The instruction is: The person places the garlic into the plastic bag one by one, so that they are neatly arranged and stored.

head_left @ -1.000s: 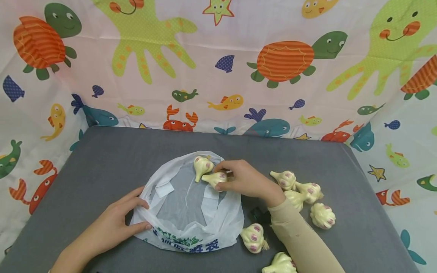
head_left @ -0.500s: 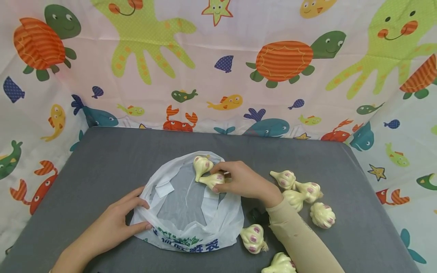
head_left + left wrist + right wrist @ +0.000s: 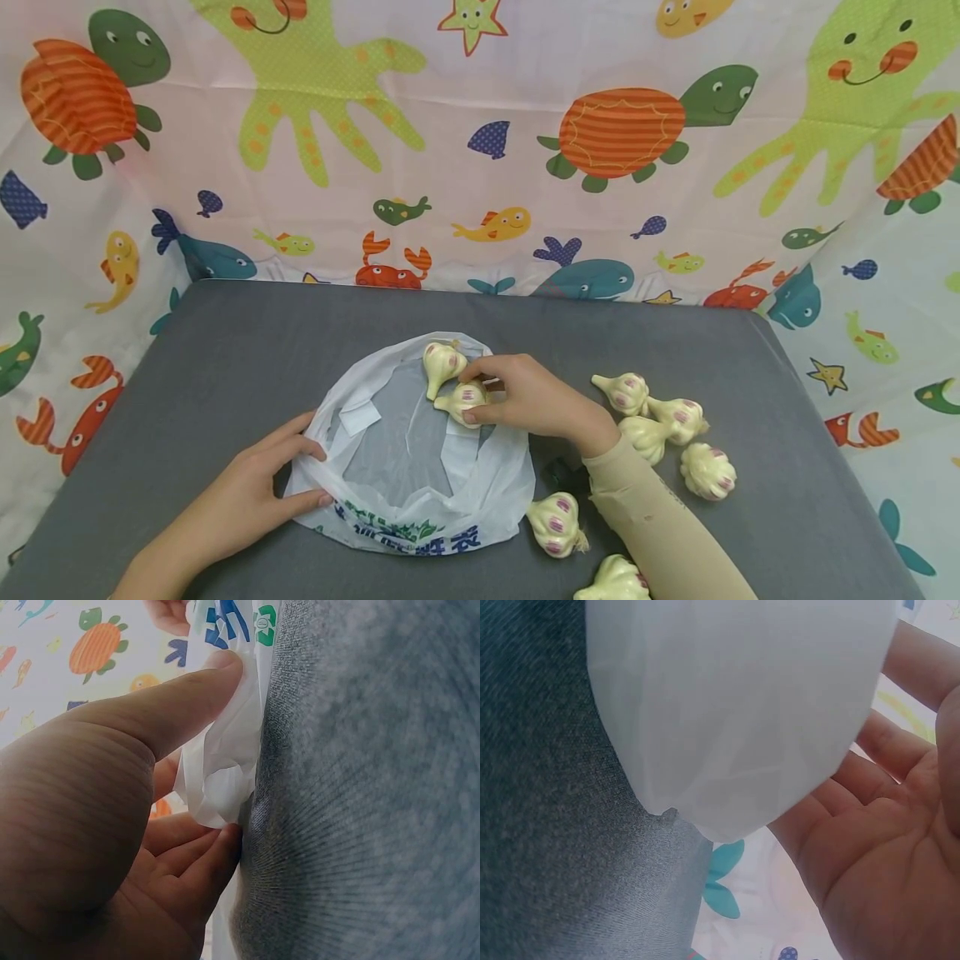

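Note:
A white plastic bag point(image 3: 420, 525) with blue and green print stands open-mouthed on the grey table. My left hand point(image 3: 262, 471) holds its left side; in the left wrist view the thumb point(image 3: 199, 694) lies across the plastic, fingers on the other side. Inside the bag's mouth, my right hand point(image 3: 525, 396) grips a garlic bulb point(image 3: 457, 404) between thumb and fingers. Another garlic bulb point(image 3: 442, 364) lies just behind it, at the bag's far side. In the right wrist view the bag's wall point(image 3: 735, 712) hides the fingertips and the held bulb.
Several garlic bulbs point(image 3: 678, 421) lie grouped beyond the right forearm. Two more garlic bulbs, one point(image 3: 557, 523) beside the bag and one point(image 3: 615, 579) at the front edge of view, lie nearer. A small dark object point(image 3: 566, 475) sits by the right sleeve. A patterned cloth point(image 3: 450, 158) hangs behind the table.
The right hand has shifted slightly left with the garlic bulb, which now sits closer against the other bulb in the bag. The left hand keeps its place on the bag.

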Available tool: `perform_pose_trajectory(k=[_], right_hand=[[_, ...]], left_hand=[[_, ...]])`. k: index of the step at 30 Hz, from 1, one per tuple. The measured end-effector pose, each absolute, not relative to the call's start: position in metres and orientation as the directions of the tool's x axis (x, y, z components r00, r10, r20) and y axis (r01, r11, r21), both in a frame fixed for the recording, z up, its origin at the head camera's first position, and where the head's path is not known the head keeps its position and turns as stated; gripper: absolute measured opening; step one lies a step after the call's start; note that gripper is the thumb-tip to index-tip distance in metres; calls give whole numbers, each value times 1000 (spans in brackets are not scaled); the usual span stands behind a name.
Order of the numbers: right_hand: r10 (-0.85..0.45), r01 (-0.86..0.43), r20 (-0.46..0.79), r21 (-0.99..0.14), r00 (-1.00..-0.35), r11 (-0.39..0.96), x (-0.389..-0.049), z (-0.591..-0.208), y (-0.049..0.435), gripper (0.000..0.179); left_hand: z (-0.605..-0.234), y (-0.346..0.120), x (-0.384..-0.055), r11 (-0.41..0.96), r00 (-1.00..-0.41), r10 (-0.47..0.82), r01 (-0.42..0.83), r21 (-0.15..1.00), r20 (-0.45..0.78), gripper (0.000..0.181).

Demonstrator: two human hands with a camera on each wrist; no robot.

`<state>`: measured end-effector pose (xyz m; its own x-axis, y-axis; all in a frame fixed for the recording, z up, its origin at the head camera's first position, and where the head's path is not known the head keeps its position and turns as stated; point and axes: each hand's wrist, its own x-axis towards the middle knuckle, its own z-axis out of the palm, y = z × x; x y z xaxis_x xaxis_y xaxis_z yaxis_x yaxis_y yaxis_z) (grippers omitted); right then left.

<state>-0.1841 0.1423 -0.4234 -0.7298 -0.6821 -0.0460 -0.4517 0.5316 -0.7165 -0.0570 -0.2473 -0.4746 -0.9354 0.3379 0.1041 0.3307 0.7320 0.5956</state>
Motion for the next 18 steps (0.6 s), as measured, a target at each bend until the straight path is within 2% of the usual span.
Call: perform_pose_trajectory(k=[18], right_hand=[[-687, -461, -27, -722, -726, 516, -183, -418, 145, 40]], left_hand=[[-474, -246, -58, 747, -941, 330, 311, 587, 78, 45]])
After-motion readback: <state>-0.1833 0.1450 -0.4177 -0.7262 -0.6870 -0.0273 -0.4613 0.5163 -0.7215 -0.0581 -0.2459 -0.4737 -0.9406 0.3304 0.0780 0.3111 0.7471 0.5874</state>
